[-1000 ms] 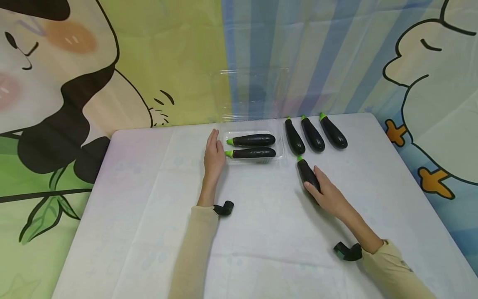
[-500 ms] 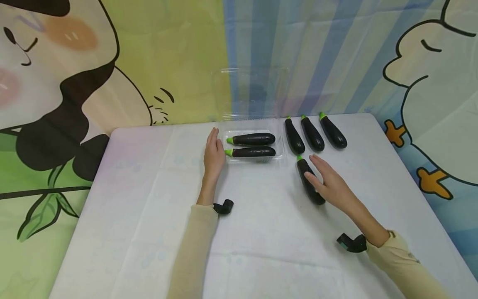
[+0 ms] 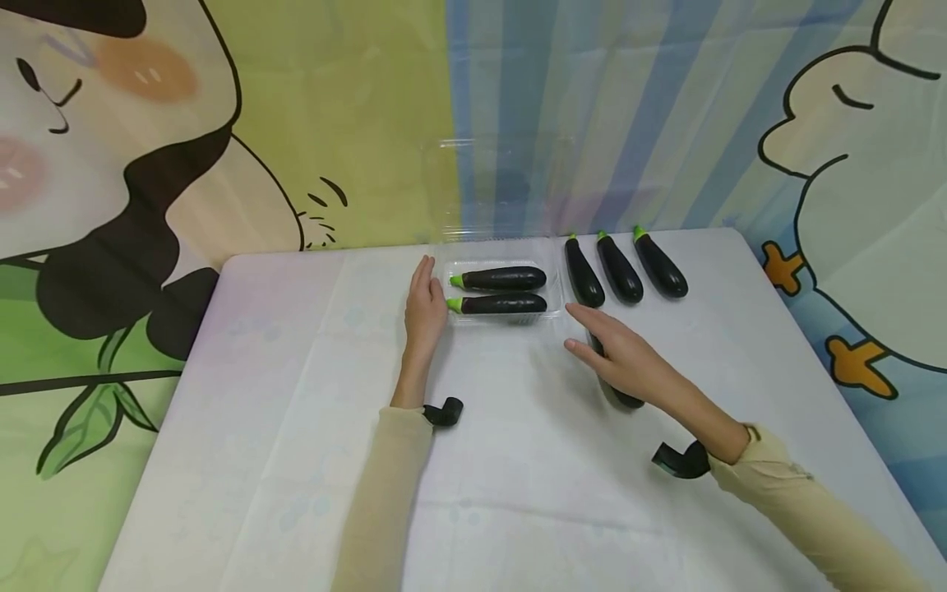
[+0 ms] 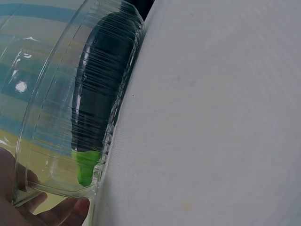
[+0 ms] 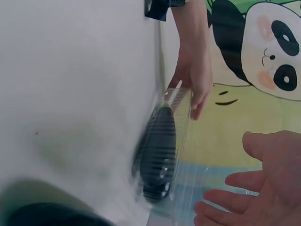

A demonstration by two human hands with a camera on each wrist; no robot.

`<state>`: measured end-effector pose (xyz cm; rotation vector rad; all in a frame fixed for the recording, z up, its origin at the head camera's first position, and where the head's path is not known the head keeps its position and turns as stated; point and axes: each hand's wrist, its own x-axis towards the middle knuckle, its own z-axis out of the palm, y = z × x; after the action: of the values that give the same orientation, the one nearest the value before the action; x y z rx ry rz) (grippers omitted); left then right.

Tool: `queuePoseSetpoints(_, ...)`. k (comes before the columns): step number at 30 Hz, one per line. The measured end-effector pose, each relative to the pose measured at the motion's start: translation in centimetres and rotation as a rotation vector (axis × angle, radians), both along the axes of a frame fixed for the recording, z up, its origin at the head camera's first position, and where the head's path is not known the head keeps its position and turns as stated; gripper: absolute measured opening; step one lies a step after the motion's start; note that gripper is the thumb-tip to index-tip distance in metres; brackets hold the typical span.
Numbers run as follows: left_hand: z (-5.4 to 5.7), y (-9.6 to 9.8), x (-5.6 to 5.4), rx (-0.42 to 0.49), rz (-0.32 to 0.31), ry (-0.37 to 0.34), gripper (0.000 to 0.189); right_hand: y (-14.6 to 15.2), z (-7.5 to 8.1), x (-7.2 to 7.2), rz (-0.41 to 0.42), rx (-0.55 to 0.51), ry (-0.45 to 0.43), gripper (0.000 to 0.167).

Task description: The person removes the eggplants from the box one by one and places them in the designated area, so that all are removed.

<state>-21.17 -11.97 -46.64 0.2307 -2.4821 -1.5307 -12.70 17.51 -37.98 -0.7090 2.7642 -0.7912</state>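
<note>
A clear plastic clamshell box (image 3: pixel 555 311) stands at the table's back, holding two eggplants, a rear eggplant (image 3: pixel 505 278) and a front eggplant (image 3: pixel 506 304), side by side with green stems to the left. Straight fingers of my left hand (image 3: pixel 425 311) rest against the box's left end; the left wrist view shows them at its corner. My right hand (image 3: pixel 629 355), fingers spread and holding nothing, hovers over a loose eggplant (image 3: pixel 627 400) and partly hides it. In the right wrist view, my right hand (image 5: pixel 256 183) is apart from the box.
Right of the box lie three more eggplants in a row: a left one (image 3: pixel 584 273), a middle one (image 3: pixel 620 268) and a right one (image 3: pixel 661 264). The box's clear lid (image 3: pixel 510 230) stands raised before the printed backdrop (image 3: pixel 370 123). White cloth covers the table (image 3: pixel 296 460).
My right hand has let go of the loose eggplant, lifted and opened, then shifted left above it toward the box. The left hand has stayed at the box's end.
</note>
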Motion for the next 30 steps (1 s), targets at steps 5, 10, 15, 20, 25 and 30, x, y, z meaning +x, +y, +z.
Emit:
queuePoseSetpoints(5,-0.2,0.0,0.1,-0.002,-0.006,0.005,0.046,-1.0,0.7,-0.4,0.043,-0.012,-0.032,0.062)
queuePoseSetpoints(10,-0.2,-0.1,0.0,-0.002,0.002,0.011,0.045,-2.0,1.5,-0.9,0.082,-0.014,-0.049,0.062)
queuePoseSetpoints(15,-0.2,-0.3,-0.1,-0.007,0.017,0.01,0.045,-3.1,2.1,-1.4,0.117,-0.024,-0.04,0.062)
queuePoseSetpoints(20,-0.2,-0.3,-0.1,-0.001,0.023,0.004,0.045,-4.1,2.2,-1.8,0.152,-0.051,-0.052,0.062)
queuePoseSetpoints(25,-0.2,0.0,0.0,0.0,0.022,0.006,0.045,-4.7,2.1,-2.3,0.178,-0.065,-0.036,0.059)
queuePoseSetpoints(30,-0.1,0.0,0.0,-0.005,0.02,0.005,0.045,-5.1,2.0,-2.9,0.181,-0.081,-0.014,0.056)
